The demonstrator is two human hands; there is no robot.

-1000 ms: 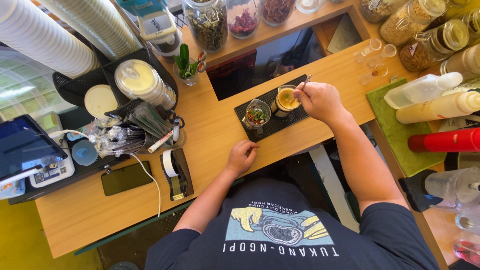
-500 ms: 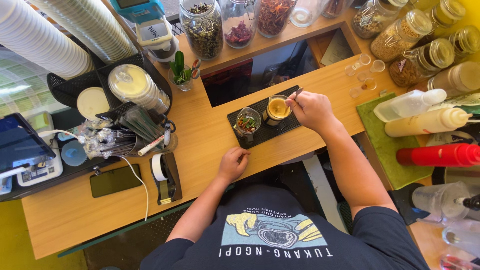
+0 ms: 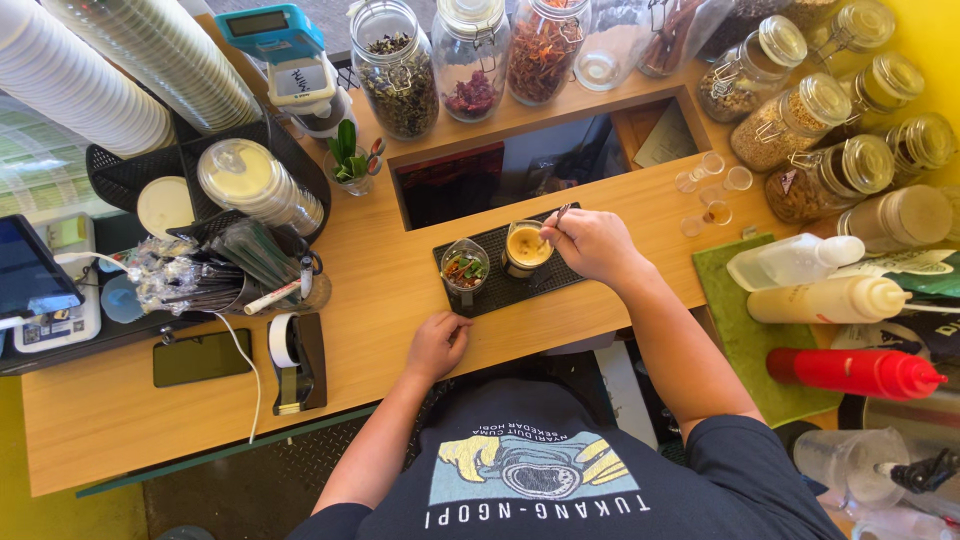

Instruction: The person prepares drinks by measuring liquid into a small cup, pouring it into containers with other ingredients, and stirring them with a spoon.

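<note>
Leftmost, a dark phone (image 3: 202, 357) lies flat on the wooden table (image 3: 380, 290), with a tape dispenser (image 3: 296, 362) just beside it. Next, the left hand (image 3: 437, 345) rests on the table near its front edge, fingers (image 3: 452, 322) curled loosely and holding nothing. Just beyond it a black mat (image 3: 500, 285) carries 2 vessels: a small glass (image 3: 465, 268) of red and green bits, then a cup (image 3: 527, 247) of tan liquid. The right hand (image 3: 592, 244) hovers beside the cup, fingers pinched around a thin spoon (image 3: 556, 219) whose lower end dips into the liquid. Farther right stand squeeze bottles (image 3: 830, 297), with a red bottle (image 3: 855, 371) nearest the table's front.
</note>
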